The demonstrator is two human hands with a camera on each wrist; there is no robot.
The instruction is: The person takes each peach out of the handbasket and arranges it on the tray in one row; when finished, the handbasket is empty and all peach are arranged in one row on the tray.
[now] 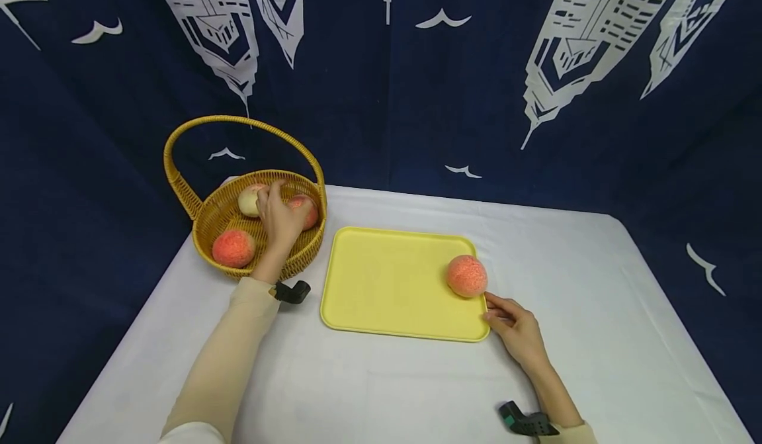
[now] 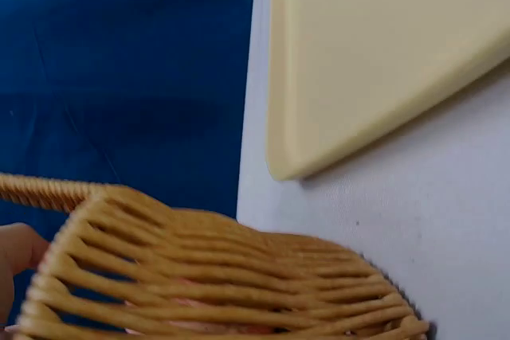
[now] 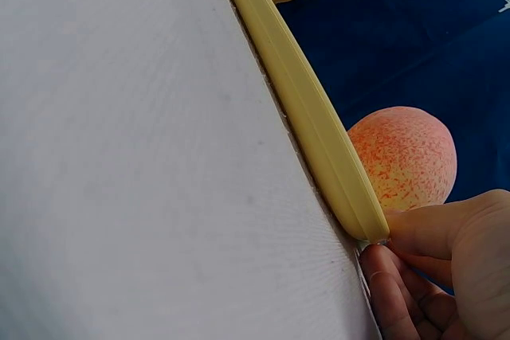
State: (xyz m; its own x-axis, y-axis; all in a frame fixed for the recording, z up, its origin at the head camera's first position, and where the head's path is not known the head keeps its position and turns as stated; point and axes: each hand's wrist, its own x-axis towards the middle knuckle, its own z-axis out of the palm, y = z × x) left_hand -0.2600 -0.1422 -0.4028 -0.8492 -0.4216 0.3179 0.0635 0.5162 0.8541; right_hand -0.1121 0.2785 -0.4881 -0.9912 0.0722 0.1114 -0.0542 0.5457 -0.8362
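My left hand [image 1: 281,218] reaches down into a yellow-brown wicker basket [image 1: 215,251], its fingers spread. Its thumb lies over a red peach [image 1: 311,218] at the basket's right side, and its other fingers are beside a pale peach [image 1: 247,200]. Whether those fingers touch the pale peach is hard to tell. Another red peach [image 1: 234,248] lies at the basket's front left. With thumb above and fingers below, my right hand [image 1: 519,331] pinches the right edge of a yellow tray [image 1: 387,278]. A pinkish peach [image 1: 467,276] rests on the tray near that hand.
The basket's tall arched handle [image 1: 250,122] rises above the left wrist. Basket and tray stand on a white-clothed table [image 1: 381,391], the tray to the basket's right. Behind hangs a dark blue curtain [image 1: 381,113] with white prints.
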